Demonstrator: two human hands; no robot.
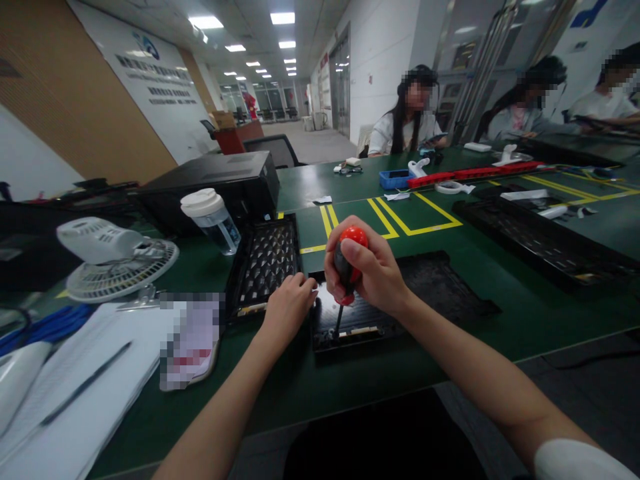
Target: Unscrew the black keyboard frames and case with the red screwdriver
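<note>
While the right hand [374, 272] is closed around the bulbous handle of a driver [343, 265], its slim dark shaft stands near upright, tip down at the near edge of a black panel [324, 325]. The left hand [289, 301] is half curled, fingertips at the panel's left edge; whether it grips or merely steadies cannot be told. The panel lies flat on the green worktop [280, 380], directly before the person. The step in hand is judged to be driver work on a fastener, though none is discernible at the tip. The next move appears to call for downward pressure, an upright shaft and a steadied panel, as a slip could scratch the surface. Materials: handle smooth, red and dark grey, apparently plastic; panel glossy, with a raised rim and a pale strip [359, 331] along the near edge. Just left, a black tray [267, 257] shows a faceted, diamond-patterned interior.
</note>
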